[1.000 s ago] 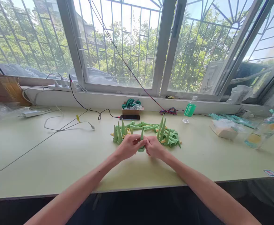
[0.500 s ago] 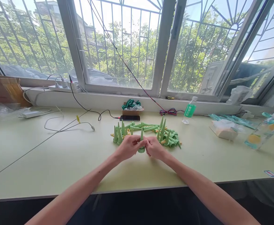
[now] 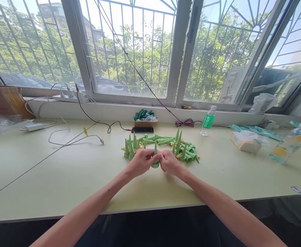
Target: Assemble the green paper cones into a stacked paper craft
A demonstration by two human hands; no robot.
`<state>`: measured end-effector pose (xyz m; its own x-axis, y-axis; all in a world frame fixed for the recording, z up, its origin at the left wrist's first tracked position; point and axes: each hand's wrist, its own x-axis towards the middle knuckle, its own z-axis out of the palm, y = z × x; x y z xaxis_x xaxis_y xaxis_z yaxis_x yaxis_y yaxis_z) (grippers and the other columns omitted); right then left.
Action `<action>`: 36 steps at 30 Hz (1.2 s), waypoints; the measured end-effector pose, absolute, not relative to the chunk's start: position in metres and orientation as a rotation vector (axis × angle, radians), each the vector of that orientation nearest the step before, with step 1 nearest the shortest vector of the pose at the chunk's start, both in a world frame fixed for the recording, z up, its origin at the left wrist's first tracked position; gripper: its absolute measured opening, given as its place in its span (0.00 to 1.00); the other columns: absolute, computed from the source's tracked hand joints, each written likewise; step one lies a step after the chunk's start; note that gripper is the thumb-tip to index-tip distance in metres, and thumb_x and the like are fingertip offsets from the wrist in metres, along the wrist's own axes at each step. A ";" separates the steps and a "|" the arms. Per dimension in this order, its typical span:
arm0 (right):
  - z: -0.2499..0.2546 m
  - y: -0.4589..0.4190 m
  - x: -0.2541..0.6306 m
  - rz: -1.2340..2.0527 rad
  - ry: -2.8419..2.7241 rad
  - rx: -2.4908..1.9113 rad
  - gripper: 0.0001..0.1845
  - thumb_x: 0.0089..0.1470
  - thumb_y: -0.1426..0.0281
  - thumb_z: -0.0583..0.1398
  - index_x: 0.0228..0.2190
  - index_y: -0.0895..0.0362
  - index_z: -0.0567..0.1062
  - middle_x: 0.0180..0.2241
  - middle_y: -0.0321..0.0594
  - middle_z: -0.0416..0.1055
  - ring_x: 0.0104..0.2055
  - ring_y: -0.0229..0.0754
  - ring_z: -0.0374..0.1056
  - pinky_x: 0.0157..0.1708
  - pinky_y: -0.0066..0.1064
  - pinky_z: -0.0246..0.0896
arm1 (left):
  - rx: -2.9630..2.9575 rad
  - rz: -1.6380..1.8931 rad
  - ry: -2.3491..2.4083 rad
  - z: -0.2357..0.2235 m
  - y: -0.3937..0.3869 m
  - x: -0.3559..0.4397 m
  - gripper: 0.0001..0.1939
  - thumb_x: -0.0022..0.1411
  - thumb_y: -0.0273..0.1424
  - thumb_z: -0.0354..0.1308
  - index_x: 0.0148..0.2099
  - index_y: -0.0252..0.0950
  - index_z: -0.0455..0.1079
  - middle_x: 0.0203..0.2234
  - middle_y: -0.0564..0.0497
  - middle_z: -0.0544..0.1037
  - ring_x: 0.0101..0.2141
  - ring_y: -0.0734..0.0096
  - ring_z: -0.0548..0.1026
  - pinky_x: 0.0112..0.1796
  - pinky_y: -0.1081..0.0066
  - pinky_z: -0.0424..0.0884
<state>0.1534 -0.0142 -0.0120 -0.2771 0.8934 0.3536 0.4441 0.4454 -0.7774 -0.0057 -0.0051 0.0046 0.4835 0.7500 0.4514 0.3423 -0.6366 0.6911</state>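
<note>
A green plastic cone [image 3: 155,155] stands point up on the pale table, pinched between both my hands. My left hand [image 3: 140,162] grips it from the left with fingers curled. From the right, my right hand [image 3: 169,162] closes on its base. Just behind lies a pile of green cones [image 3: 185,151], some upright, some on their sides, with small yellow pieces among them. More upright cones [image 3: 130,148] stand to the left of my hands.
A black phone [image 3: 142,130] and a small cardboard box [image 3: 143,122] sit behind the pile. A water bottle [image 3: 208,121], a plastic-wrapped packet [image 3: 245,141] and another bottle [image 3: 286,146] lie at the right. Cables [image 3: 70,137] trail across the left of the table [image 3: 50,175].
</note>
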 end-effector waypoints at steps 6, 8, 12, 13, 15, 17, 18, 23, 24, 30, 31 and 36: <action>-0.013 -0.015 0.153 0.723 -1.894 -1.119 0.29 0.63 0.61 0.45 0.12 0.56 0.58 0.09 0.32 0.55 0.14 0.31 0.51 0.18 0.24 0.47 | 2.265 1.056 0.886 0.005 -0.005 -0.006 0.23 0.63 0.41 0.55 0.21 0.34 0.57 0.14 0.59 0.56 0.16 0.82 0.57 0.18 0.79 0.53; -0.013 -0.015 0.153 0.736 -1.893 -1.115 0.29 0.63 0.61 0.45 0.12 0.56 0.57 0.09 0.32 0.55 0.13 0.31 0.50 0.18 0.24 0.47 | 2.274 1.071 0.902 0.004 -0.005 -0.006 0.24 0.63 0.41 0.55 0.21 0.34 0.55 0.14 0.59 0.55 0.17 0.82 0.56 0.18 0.78 0.52; -0.014 -0.014 0.152 0.777 -1.893 -1.093 0.28 0.63 0.60 0.45 0.12 0.56 0.57 0.08 0.32 0.55 0.13 0.31 0.51 0.16 0.24 0.47 | 2.297 1.097 0.921 0.002 -0.005 -0.005 0.24 0.63 0.41 0.55 0.21 0.34 0.52 0.15 0.58 0.53 0.19 0.81 0.52 0.19 0.77 0.49; -0.015 -0.014 0.152 0.782 -1.894 -1.086 0.28 0.63 0.60 0.45 0.13 0.56 0.57 0.08 0.32 0.55 0.12 0.32 0.52 0.16 0.24 0.47 | 2.299 1.100 0.922 0.002 -0.005 -0.005 0.24 0.63 0.41 0.55 0.21 0.34 0.52 0.15 0.58 0.53 0.19 0.81 0.51 0.19 0.77 0.49; -0.016 -0.013 0.152 0.796 -1.901 -1.078 0.28 0.63 0.60 0.45 0.13 0.56 0.58 0.08 0.32 0.56 0.12 0.32 0.53 0.16 0.24 0.48 | 2.290 1.100 0.932 0.002 -0.006 -0.004 0.24 0.63 0.42 0.54 0.21 0.34 0.52 0.15 0.58 0.53 0.20 0.80 0.51 0.19 0.77 0.48; -0.017 -0.013 0.152 0.817 -1.906 -1.083 0.28 0.63 0.59 0.44 0.14 0.56 0.59 0.09 0.32 0.56 0.12 0.32 0.53 0.16 0.24 0.49 | 2.268 1.082 0.945 0.003 -0.006 -0.004 0.24 0.64 0.43 0.53 0.21 0.34 0.52 0.15 0.58 0.52 0.19 0.80 0.50 0.19 0.77 0.48; -0.017 -0.013 0.152 0.827 -1.908 -1.087 0.28 0.63 0.59 0.44 0.14 0.56 0.59 0.09 0.32 0.56 0.12 0.32 0.54 0.16 0.24 0.49 | 2.258 1.067 0.947 0.003 -0.006 -0.004 0.25 0.64 0.43 0.52 0.21 0.35 0.52 0.15 0.58 0.52 0.19 0.80 0.50 0.19 0.77 0.48; -0.015 -0.015 0.151 0.813 -1.934 -1.100 0.30 0.64 0.57 0.44 0.14 0.56 0.58 0.09 0.32 0.54 0.14 0.31 0.51 0.17 0.24 0.48 | 2.246 1.049 0.939 0.004 -0.007 -0.005 0.26 0.65 0.45 0.50 0.21 0.34 0.52 0.16 0.57 0.51 0.20 0.80 0.50 0.19 0.77 0.48; -0.015 -0.016 0.151 0.807 -1.937 -1.101 0.30 0.64 0.57 0.44 0.13 0.56 0.57 0.10 0.32 0.54 0.14 0.31 0.51 0.17 0.24 0.47 | 2.247 1.050 0.939 0.004 -0.007 -0.005 0.26 0.65 0.45 0.49 0.21 0.34 0.53 0.16 0.57 0.51 0.20 0.80 0.50 0.19 0.77 0.48; -0.018 -0.014 0.150 0.777 -1.943 -1.101 0.30 0.63 0.56 0.44 0.13 0.56 0.57 0.10 0.31 0.52 0.15 0.31 0.49 0.17 0.24 0.45 | 2.257 1.027 0.971 0.005 -0.007 -0.005 0.26 0.66 0.45 0.48 0.21 0.34 0.53 0.16 0.58 0.52 0.20 0.80 0.50 0.20 0.76 0.47; -0.018 -0.013 0.150 0.773 -1.946 -1.099 0.30 0.63 0.56 0.44 0.13 0.56 0.57 0.10 0.31 0.52 0.16 0.31 0.49 0.17 0.24 0.45 | 2.256 1.021 0.976 0.005 -0.007 -0.005 0.25 0.66 0.45 0.48 0.21 0.34 0.53 0.16 0.58 0.52 0.20 0.80 0.50 0.20 0.77 0.47; -0.019 -0.014 0.150 0.775 -1.951 -1.100 0.30 0.63 0.58 0.45 0.13 0.56 0.57 0.11 0.32 0.52 0.16 0.31 0.50 0.18 0.24 0.45 | 2.264 1.021 0.985 0.006 -0.008 -0.005 0.25 0.65 0.44 0.48 0.21 0.34 0.52 0.16 0.58 0.52 0.20 0.80 0.50 0.20 0.77 0.48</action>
